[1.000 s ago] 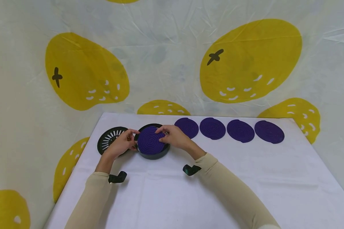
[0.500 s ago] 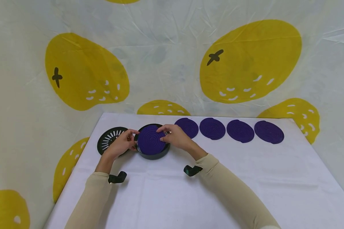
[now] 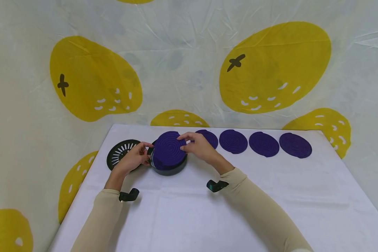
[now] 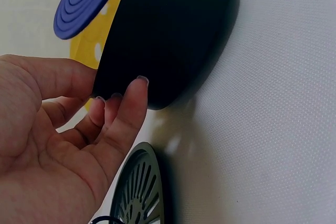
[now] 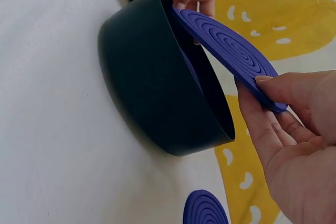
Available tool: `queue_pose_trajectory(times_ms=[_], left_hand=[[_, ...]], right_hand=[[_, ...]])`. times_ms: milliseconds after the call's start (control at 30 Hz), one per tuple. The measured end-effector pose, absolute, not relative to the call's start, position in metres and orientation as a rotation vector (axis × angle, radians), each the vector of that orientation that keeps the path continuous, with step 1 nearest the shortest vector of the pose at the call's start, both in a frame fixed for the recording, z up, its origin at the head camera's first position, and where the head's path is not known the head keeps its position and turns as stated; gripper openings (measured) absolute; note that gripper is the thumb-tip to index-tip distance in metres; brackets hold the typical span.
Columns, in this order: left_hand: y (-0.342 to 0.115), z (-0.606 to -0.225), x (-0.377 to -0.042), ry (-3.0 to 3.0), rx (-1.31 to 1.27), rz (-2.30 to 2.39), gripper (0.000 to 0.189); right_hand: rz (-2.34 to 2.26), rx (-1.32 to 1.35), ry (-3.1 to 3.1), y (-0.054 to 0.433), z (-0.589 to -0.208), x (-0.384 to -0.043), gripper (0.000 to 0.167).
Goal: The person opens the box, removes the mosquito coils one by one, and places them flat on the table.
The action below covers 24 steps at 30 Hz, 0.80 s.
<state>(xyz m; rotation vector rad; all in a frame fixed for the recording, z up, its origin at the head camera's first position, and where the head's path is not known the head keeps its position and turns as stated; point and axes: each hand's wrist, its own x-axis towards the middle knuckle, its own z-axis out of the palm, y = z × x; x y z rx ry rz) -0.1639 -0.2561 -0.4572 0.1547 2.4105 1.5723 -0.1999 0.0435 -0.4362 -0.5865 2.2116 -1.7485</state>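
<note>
My right hand pinches the right edge of a purple round coaster with spiral grooves. The coaster is tilted over the mouth of a dark round holder, its far edge close to the rim. Inside the holder, the right wrist view shows a sliver of more purple. At the holder's left side my left hand grips the rim between thumb and fingers; its fingertips lie along the outer wall. A dark slotted round lid lies flat just left of the holder, partly behind my left hand.
Several more purple coasters lie in a row along the back of the white table, right of the holder. Behind the table hangs a cloth with yellow fruit shapes.
My right hand has lifted the coaster up and slightly right, from within the holder's mouth to above its rim. My left hand has stayed on the holder.
</note>
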Motion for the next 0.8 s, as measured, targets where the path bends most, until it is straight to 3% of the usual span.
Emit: queue_pose_trajectory(times_ms=[800], left_hand=[[-0.257,-0.456,-0.165,2.42,0.162,1.572,0.048]], right_hand=[[-1.765,-0.576,2.198,0.086,-0.428,-0.194,0.036]])
